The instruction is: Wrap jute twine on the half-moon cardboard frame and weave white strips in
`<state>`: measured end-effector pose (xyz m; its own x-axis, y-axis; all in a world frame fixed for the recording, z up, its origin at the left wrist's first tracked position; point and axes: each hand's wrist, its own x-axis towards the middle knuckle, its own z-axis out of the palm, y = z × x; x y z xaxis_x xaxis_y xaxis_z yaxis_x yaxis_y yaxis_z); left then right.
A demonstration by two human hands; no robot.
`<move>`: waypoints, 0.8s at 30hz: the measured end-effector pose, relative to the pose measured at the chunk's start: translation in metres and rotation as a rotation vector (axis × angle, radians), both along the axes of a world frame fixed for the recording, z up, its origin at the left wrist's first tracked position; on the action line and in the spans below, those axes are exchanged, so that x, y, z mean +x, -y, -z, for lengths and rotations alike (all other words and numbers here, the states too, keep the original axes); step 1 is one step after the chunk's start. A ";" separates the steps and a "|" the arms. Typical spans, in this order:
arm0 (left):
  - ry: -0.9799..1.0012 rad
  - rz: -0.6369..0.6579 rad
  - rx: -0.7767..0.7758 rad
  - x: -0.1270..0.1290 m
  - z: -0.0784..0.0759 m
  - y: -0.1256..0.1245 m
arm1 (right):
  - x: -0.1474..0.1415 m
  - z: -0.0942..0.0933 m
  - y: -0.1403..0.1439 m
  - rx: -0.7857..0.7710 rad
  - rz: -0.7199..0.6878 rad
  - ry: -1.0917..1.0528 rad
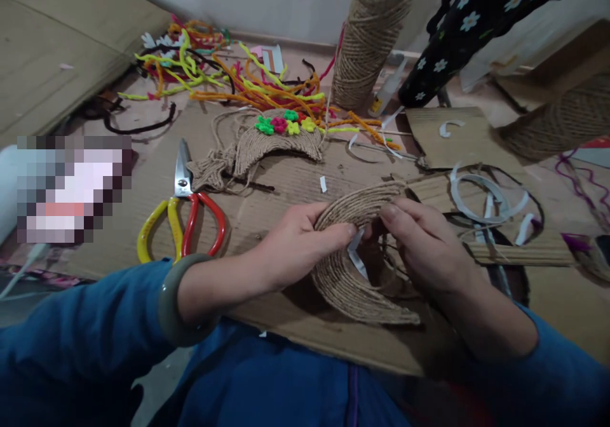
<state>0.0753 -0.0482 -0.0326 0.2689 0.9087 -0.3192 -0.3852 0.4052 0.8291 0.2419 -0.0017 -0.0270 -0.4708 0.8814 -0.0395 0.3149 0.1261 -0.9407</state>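
Note:
A crescent [350,297] wrapped in rows of jute twine is held up over the cardboard. My left hand [305,243] grips its outer curve, thumb pressed on the inner edge. With thumb and fingers pinched together, my right hand [424,236] is at the crescent's upper inner edge. Whether it holds twine or the crescent's edge itself is hidden. A white strip [356,258] shows along the inner curve, and loose twine hangs below my right fingers. Left of my hands lie scissors [182,182] with one yellow and one red handle, their blades touching a twine star [210,171].
A finished-looking twine crescent [281,147] with crocheted flowers lies behind. Tangled coloured pipe cleaners [257,90], a tall twine cone [374,39], a small glue bottle [388,90] and a black flowered object [457,27] stand farther back. White tape rings [476,198] and cardboard pieces lie right.

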 end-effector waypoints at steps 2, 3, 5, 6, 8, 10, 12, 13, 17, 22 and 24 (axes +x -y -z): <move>-0.019 0.004 -0.018 0.000 0.000 0.000 | -0.001 0.000 0.000 -0.022 0.054 -0.008; -0.027 0.004 -0.028 0.000 -0.001 0.000 | -0.002 0.000 0.001 -0.033 0.078 0.001; -0.044 0.003 -0.044 0.000 -0.001 0.000 | -0.003 0.000 0.001 -0.045 0.097 0.013; -0.049 -0.001 -0.051 0.000 -0.001 0.000 | -0.004 0.000 0.001 -0.047 0.094 0.008; -0.056 -0.005 -0.063 0.000 -0.001 0.000 | -0.003 0.001 0.000 -0.052 0.067 -0.019; -0.061 -0.004 -0.066 0.000 -0.001 0.000 | -0.002 0.002 -0.001 -0.063 0.051 -0.056; -0.057 0.003 -0.068 0.000 0.000 0.001 | -0.002 0.004 -0.001 -0.089 0.067 -0.086; -0.046 0.003 -0.073 0.000 0.000 0.001 | -0.002 0.006 -0.001 -0.102 0.083 -0.097; 0.027 0.025 -0.104 -0.001 0.002 0.000 | -0.002 0.012 -0.002 -0.104 0.128 -0.153; -0.027 0.113 -0.112 -0.002 0.002 -0.001 | 0.004 0.016 -0.007 -0.075 0.157 -0.188; -0.056 0.101 -0.097 -0.002 0.002 -0.002 | 0.005 0.014 -0.008 -0.074 0.125 -0.169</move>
<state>0.0731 -0.0466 -0.0342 0.3364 0.8422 -0.4212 -0.2930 0.5187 0.8032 0.2466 0.0062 -0.0408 -0.3635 0.9309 -0.0360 0.1609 0.0246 -0.9867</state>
